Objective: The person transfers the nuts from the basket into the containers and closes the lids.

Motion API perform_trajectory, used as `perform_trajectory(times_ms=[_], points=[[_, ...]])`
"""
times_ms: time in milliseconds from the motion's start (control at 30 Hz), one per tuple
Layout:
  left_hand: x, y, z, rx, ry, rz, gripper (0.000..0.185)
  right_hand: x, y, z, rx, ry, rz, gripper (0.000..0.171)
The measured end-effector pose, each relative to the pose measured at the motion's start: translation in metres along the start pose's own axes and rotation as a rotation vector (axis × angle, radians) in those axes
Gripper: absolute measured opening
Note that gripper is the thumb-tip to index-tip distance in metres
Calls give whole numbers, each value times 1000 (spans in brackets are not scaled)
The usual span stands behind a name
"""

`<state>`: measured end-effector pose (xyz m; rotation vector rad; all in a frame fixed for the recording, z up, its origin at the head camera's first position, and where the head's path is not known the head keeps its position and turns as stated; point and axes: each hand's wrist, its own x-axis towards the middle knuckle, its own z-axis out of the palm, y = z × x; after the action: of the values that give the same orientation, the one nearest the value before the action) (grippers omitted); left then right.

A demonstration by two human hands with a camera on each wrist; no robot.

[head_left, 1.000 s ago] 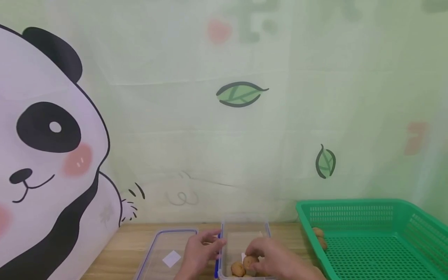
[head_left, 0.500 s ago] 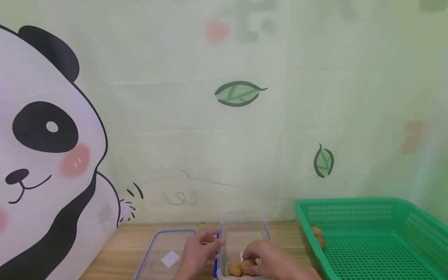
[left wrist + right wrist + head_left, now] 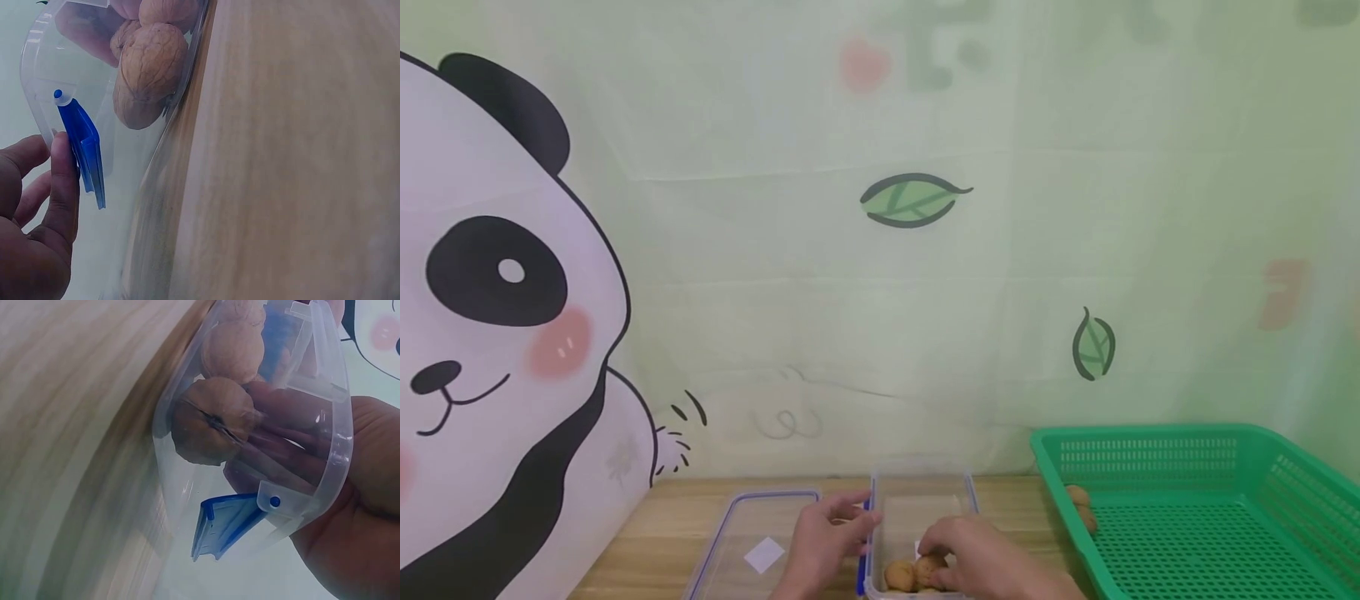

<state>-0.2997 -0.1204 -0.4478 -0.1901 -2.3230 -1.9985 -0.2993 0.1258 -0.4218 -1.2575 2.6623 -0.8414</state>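
Observation:
A clear plastic container [image 3: 925, 487] with blue clips stands at the table's near edge, and a few walnuts [image 3: 901, 575] lie in its near end. My right hand [image 3: 940, 552] reaches inside it, fingers curled round a walnut [image 3: 215, 422] low against the wall. My left hand [image 3: 856, 522] grips the container's left rim beside a blue clip [image 3: 84, 150]; its fingers [image 3: 62, 187] lie along that clip. Through the clear wall, the left wrist view shows more walnuts [image 3: 153, 62].
The container's clear lid [image 3: 760, 542] lies flat on the wooden table [image 3: 647, 533], just left of my left hand. A green perforated basket [image 3: 1187, 450] stands at the right, with walnuts [image 3: 1081, 500] in its left corner. A panda-print backdrop [image 3: 512, 333] rises behind.
My right hand has sunk a little lower into the container with its walnut. The left hand has stayed on the rim.

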Motion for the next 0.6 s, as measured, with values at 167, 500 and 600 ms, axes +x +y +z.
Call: perform_trajectory(times_ms=[167,500,600], points=[[0,0,1,-8,-4,17,47,0,0,-1,2,2,-12,9],[0,1,2,11,9,6,46,-4,-16,-6,-6,10,72,5],[1,1,2,15,17,1,45,-8,-19,-12,24,16,132,13]])
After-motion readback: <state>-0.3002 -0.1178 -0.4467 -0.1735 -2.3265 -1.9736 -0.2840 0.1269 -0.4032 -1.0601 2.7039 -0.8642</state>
